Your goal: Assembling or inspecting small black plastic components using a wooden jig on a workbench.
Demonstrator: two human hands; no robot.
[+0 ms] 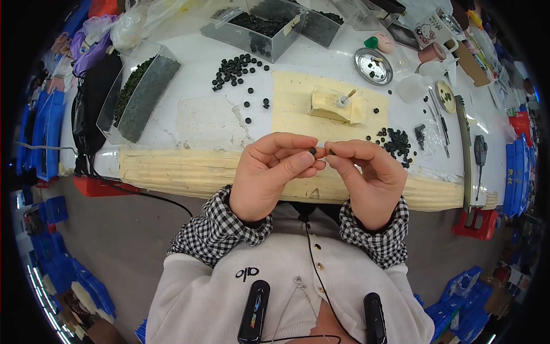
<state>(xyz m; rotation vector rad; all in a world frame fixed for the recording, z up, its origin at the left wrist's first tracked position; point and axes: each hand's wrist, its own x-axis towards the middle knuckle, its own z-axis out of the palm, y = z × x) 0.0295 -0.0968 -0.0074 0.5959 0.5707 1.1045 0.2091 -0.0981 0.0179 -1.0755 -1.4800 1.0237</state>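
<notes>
Both my hands meet above the table's front edge, fingertips almost touching. A small black round part [313, 151] is pinched between the thumb and fingers of my left hand [269, 172]. My right hand [369, 178] pinches a tiny dark piece [332, 152], mostly covered by the fingertips, so its kind cannot be made out. Just beyond the hands stands a cream-taped block [332, 106] with an upright pin [348, 96], on a yellowish sheet [289, 94]. Loose black round parts lie in a pile [396, 143] right of it and in another pile [234, 70] at the far left.
A clear bin of small green pieces [140, 94] stands at left, and clear bins of black parts [252, 28] at the back. Farther right are a round metal dish [373, 66], tweezers-like tools [440, 117] and a cup [432, 31]. A cable [154, 195] hangs below the padded edge.
</notes>
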